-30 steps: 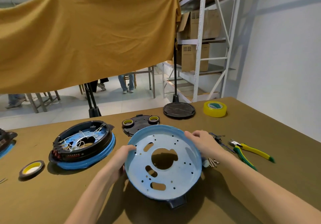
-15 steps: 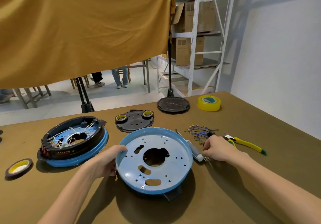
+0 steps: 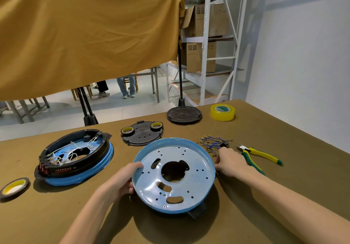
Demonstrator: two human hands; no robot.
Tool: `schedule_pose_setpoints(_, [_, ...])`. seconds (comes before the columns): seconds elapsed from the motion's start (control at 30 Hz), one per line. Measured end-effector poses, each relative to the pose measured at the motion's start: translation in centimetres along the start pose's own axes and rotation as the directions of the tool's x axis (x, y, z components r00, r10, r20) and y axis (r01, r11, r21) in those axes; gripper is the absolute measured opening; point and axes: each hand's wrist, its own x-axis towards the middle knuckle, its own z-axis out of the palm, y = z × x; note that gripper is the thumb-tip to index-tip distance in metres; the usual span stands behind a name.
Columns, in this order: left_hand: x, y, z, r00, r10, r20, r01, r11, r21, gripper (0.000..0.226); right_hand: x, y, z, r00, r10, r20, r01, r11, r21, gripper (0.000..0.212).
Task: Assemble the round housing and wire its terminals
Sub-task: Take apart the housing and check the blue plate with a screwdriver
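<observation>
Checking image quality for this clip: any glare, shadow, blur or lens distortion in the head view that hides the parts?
Head view: sharp, evenly lit. Wide-angle bending shows in the shelving uprights. Soft sheen on the blue plate, holes still readable. Dark shadow under the plate's near rim hides the table there. The wire bundle is too small to read terminals. What the right hand holds is unclear; left hand grips the rim.

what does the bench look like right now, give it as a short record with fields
held part: blue round pan, open side up, tilted
left hand: grips the pan's left rim
right hand: at the pan's right rim, fingers curled; what it holds is unclear
wires: blue bundle beyond the right hand
tool: yellow-green pliers to the right
done unit: wired housing at left
tape: yellow roll at back
</observation>
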Motion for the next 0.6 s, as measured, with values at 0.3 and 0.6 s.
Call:
schedule_pose_setpoints(0.3, [-0.2,-0.7,-1.6,0.994,0.010,0.112,0.003,0.993,-0.122,0.103,0.0,-0.3,-3.1,0.986,0.053,-0.158,0.011,0.926,0.378,0.017])
schedule_pose_setpoints(0.6, [0.3,-1.6,-1.8,0.985,0.089,0.146,-0.058,0.977,-0.203,0.088,-2.4,-9.2,-3.0,0.914,-0.324,-0.244,0.398,0.598,0.695,0.008])
